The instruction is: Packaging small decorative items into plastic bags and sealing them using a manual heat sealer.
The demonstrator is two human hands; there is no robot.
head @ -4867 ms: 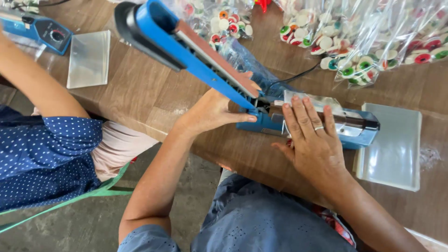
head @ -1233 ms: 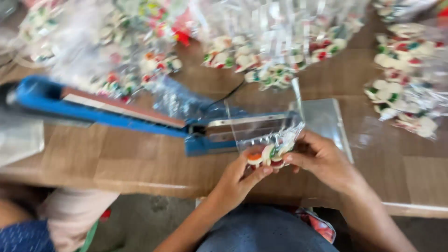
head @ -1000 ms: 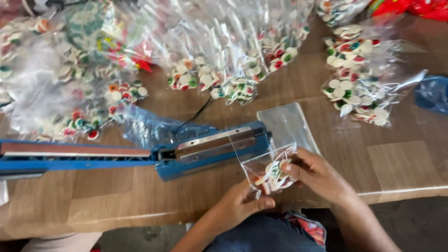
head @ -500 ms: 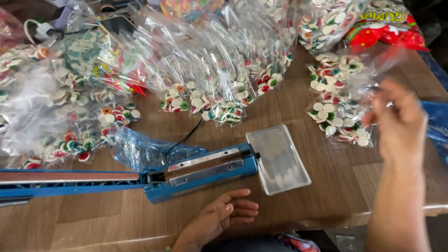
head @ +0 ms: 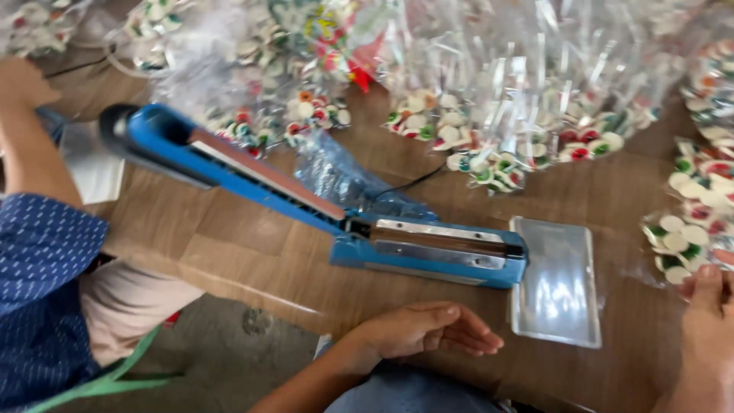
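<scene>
A blue heat sealer (head: 428, 248) stands on the wooden table (head: 229, 245) with its long arm (head: 222, 164) raised up to the left. My left hand (head: 424, 333) rests palm up and empty at the table's near edge, just below the sealer's base. My right hand (head: 707, 306) is at the right border, fingertips next to a clear bag of round white, red and green pieces (head: 680, 245); most of that hand is cut off. A clear plastic sheet (head: 556, 281) lies flat to the right of the sealer.
Many clear bags of the same round pieces (head: 489, 115) are heaped across the far side of the table. A black cord (head: 405, 183) runs from the sealer. Another person in a blue dotted top (head: 42, 291) sits at the left, an arm (head: 27, 138) reaching onto the table.
My hands held a small filled bag at the sealer, then let it go to the right. The view has swung left, and my right hand has dropped low at the right border.
</scene>
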